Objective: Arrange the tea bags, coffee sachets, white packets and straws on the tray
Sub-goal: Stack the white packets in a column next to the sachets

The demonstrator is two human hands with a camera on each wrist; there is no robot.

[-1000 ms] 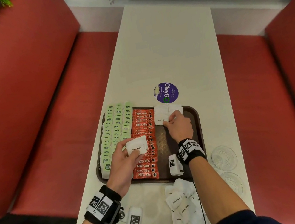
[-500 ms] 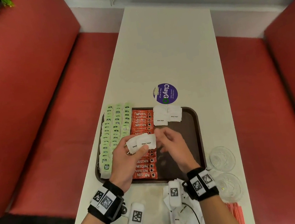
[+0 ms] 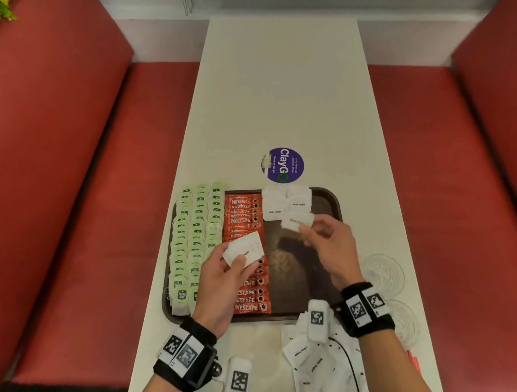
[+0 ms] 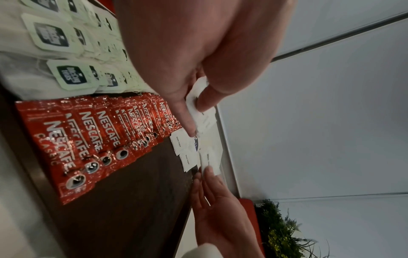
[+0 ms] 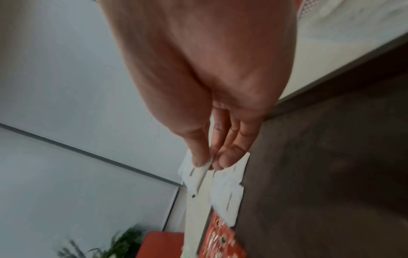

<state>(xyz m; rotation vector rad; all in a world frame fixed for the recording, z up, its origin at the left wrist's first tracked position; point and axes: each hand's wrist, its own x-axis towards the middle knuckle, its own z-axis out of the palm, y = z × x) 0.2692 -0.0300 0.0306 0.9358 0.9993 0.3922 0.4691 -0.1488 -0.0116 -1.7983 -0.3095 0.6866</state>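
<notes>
A dark brown tray (image 3: 331,207) holds rows of green tea bags (image 3: 196,234) on its left and a column of red coffee sachets (image 3: 240,219) beside them. White sugar packets (image 3: 286,203) lie at its far end. My left hand (image 3: 226,274) hovers over the coffee sachets and pinches a small stack of white packets (image 3: 244,250). My right hand (image 3: 327,242) is over the tray's middle and pinches one white packet (image 3: 296,222) between thumb and fingers, just short of the laid packets. The wrist views show both pinches: left hand (image 4: 194,97), right hand (image 5: 209,160).
A loose pile of white packets (image 3: 318,368) lies on the table (image 3: 283,87) in front of the tray. Clear plastic lids (image 3: 384,272) sit at the right edge, with red straws (image 3: 414,362) near them. A purple round sticker (image 3: 283,165) lies beyond the tray. Red benches flank the table.
My right hand drew back from the far packets, met the left hand, took one white packet from its stack, and now carries it toward the tray's far end.
</notes>
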